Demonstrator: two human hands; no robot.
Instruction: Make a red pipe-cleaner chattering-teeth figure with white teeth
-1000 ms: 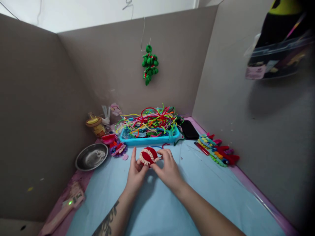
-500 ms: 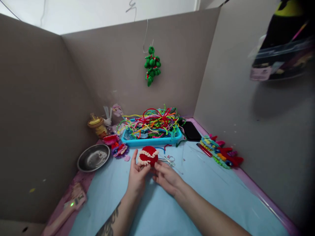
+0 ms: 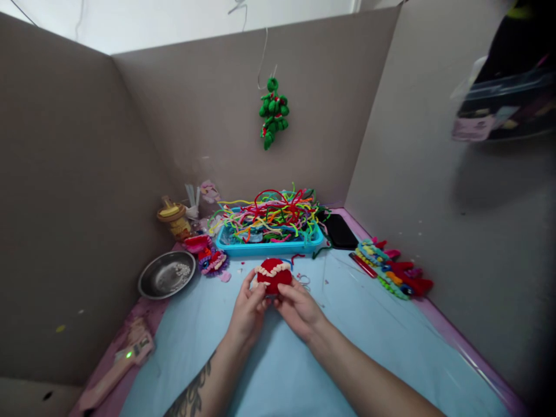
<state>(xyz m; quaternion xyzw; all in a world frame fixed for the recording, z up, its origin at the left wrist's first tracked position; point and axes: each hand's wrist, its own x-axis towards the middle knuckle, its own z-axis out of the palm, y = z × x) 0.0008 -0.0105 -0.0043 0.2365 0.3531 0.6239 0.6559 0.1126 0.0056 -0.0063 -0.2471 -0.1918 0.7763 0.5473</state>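
A round red crocheted piece (image 3: 278,282) with wavy cream trim is held up between both hands over the blue table cover. My left hand (image 3: 251,304) grips its left side, thumb on the front near the lower cream edge. On the opposite side, my right hand (image 3: 300,306) pinches the lower right rim, with its thumb on the red face and the fingers underneath. Just behind the right fingers lie scissors (image 3: 304,282), mostly covered by the hand and the piece. Short bits of red yarn (image 3: 297,256) and blue yarn rest behind them.
At the back, a blue tray (image 3: 264,249) overflows with colourful yarn scraps beside a black phone (image 3: 341,231). A metal bowl (image 3: 147,280) with small white bits and a pink glue gun (image 3: 117,370) are left. Crocheted pieces (image 3: 391,272) lie right; a green one (image 3: 273,113) hangs behind.
The red piece has turned in my hands, so its cream trim sits differently. My left fingers have closed in around its side. The whole view has shifted slightly.
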